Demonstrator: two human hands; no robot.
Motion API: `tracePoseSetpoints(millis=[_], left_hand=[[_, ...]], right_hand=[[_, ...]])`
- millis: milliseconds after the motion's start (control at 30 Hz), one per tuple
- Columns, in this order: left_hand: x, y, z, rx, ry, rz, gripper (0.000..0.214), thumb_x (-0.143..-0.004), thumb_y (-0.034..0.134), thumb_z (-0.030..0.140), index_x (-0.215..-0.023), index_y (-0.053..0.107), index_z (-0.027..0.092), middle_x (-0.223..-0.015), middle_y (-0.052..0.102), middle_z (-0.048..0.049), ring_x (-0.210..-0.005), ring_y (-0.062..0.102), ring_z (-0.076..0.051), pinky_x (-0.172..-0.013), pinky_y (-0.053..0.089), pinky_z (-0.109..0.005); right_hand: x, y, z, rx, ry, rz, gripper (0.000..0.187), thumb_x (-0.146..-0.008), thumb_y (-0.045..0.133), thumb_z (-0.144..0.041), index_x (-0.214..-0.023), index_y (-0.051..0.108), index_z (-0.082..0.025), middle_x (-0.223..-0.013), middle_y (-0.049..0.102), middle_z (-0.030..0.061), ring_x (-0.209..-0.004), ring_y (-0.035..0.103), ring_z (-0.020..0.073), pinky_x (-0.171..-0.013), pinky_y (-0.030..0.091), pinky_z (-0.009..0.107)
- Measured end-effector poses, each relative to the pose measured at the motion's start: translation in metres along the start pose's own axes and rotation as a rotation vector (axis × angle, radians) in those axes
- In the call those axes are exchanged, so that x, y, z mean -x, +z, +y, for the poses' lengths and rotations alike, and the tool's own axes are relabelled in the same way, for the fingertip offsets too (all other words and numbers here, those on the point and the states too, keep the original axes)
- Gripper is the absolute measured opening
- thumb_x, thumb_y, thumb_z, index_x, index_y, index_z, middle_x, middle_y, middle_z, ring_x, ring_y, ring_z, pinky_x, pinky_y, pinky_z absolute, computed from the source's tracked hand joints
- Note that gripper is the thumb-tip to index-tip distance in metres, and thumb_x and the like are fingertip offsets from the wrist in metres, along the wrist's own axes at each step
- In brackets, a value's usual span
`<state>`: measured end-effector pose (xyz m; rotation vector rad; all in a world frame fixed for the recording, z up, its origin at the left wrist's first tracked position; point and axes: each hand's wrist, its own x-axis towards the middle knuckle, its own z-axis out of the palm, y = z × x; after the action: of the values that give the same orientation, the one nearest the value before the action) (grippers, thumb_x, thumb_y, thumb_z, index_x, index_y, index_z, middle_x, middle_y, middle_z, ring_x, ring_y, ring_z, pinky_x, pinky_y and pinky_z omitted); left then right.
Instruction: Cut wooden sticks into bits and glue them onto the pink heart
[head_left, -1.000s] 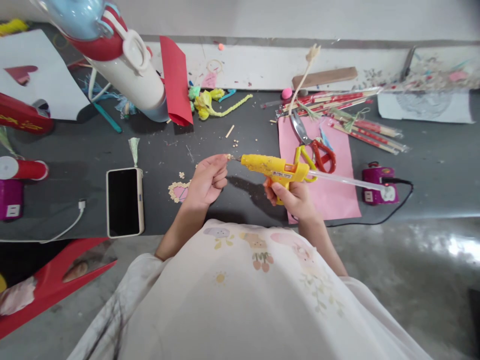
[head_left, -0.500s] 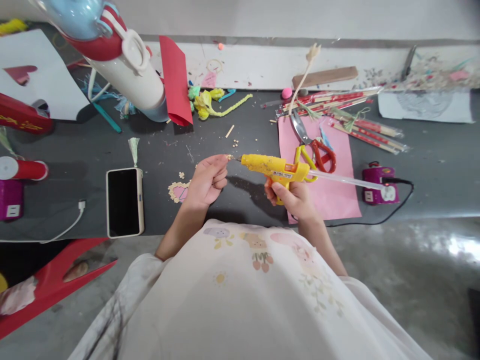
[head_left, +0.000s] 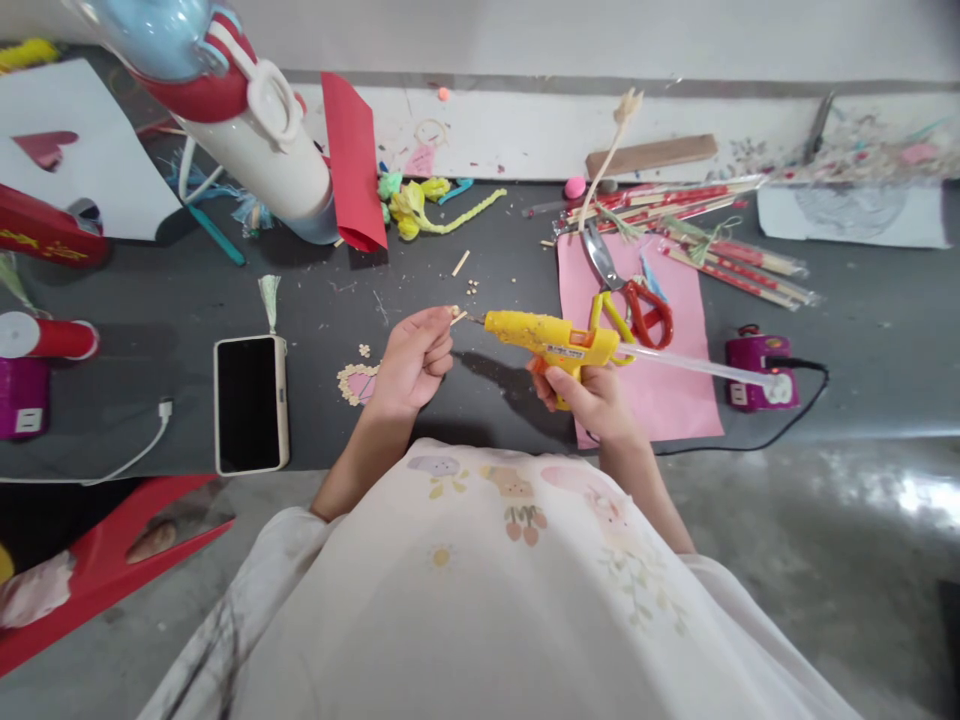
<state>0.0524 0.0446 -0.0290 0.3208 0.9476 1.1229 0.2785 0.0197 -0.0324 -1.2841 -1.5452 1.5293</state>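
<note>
My right hand (head_left: 581, 390) is wrapped round the handle of a yellow hot glue gun (head_left: 536, 330), its nozzle pointing left. A long clear glue stick (head_left: 690, 364) sticks out of its back. My left hand (head_left: 416, 355) pinches a tiny beige piece (head_left: 454, 311) between thumb and forefinger, just left of the nozzle tip. By those fingertips a short pale stick (head_left: 460, 318) shows; I cannot tell whether it is held. Partly hidden behind my left hand lies a pink heart (head_left: 361, 386) edged with small beige pieces. A small flower-like cluster (head_left: 364, 351) lies above it.
Red-handled scissors (head_left: 637, 300) rest on pink paper (head_left: 675, 400) at right. A black cable leads to a purple power socket (head_left: 757, 365). A phone (head_left: 251, 405) and tall bottle (head_left: 262, 150) stand left. Bagged sticks (head_left: 675, 205), yellow fuzzy stems (head_left: 409, 210) and tiny pieces (head_left: 472, 288) lie farther back.
The glue gun's nozzle has come slightly away from the piece at my left fingertips. A short pale stick now shows beside them. Both hands otherwise stay in place.
</note>
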Motion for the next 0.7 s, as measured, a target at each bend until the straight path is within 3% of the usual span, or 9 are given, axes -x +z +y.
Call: tracePoseSetpoints(millis=[100,200,300,467,700], left_hand=[[-0.001,-0.001,0.000,0.016,0.018,0.021,0.023,-0.070,0.076,0.031,-0.074,0.059,0.015,-0.052,0.017,0.0119,-0.040,0.012,-0.001,-0.034,0.013,-0.012],[-0.001,-0.001,0.001,0.028,0.032,0.041,0.023,-0.070,0.076,0.031,-0.073,0.059,0.016,-0.052,0.016,0.0120,-0.040,0.011,-0.001,-0.033,0.013,-0.012],[-0.001,0.000,0.001,0.030,0.037,0.054,0.023,-0.069,0.076,0.031,-0.074,0.060,0.016,-0.051,0.017,0.0119,-0.039,0.012,-0.001,-0.033,0.013,-0.013],[-0.001,-0.001,0.001,0.038,0.045,0.049,0.022,-0.070,0.076,0.030,-0.076,0.062,0.015,-0.052,0.019,0.0117,-0.040,0.012,-0.001,-0.034,0.013,-0.012],[-0.002,-0.002,0.001,0.042,0.040,0.046,0.022,-0.070,0.075,0.030,-0.075,0.061,0.015,-0.052,0.017,0.0118,-0.041,0.011,-0.001,-0.034,0.013,-0.012]], right_hand=[[-0.003,-0.012,0.002,0.262,-0.047,0.160,0.030,-0.087,0.054,-0.046,-0.098,0.063,-0.021,-0.072,0.061,0.0013,-0.057,0.056,0.0143,-0.053,0.047,0.028],[-0.007,-0.030,0.001,0.698,-0.155,0.285,0.029,-0.081,0.060,-0.042,-0.103,0.062,-0.023,-0.084,0.067,0.0040,-0.073,0.063,0.0216,-0.068,0.051,0.035],[-0.011,-0.043,0.001,0.976,-0.235,0.226,0.039,-0.082,0.059,-0.034,-0.118,0.056,-0.020,-0.103,0.068,0.0093,-0.091,0.065,0.0265,-0.075,0.050,0.036],[-0.015,-0.044,0.008,1.314,-0.211,0.125,0.036,-0.085,0.053,-0.029,-0.118,0.055,-0.014,-0.101,0.068,0.0138,-0.093,0.063,0.0289,-0.072,0.047,0.036],[-0.015,-0.045,-0.012,1.374,-0.149,-0.056,0.045,-0.083,0.059,-0.047,-0.114,0.057,-0.014,-0.098,0.064,0.0131,-0.095,0.061,0.0303,-0.072,0.044,0.035]])
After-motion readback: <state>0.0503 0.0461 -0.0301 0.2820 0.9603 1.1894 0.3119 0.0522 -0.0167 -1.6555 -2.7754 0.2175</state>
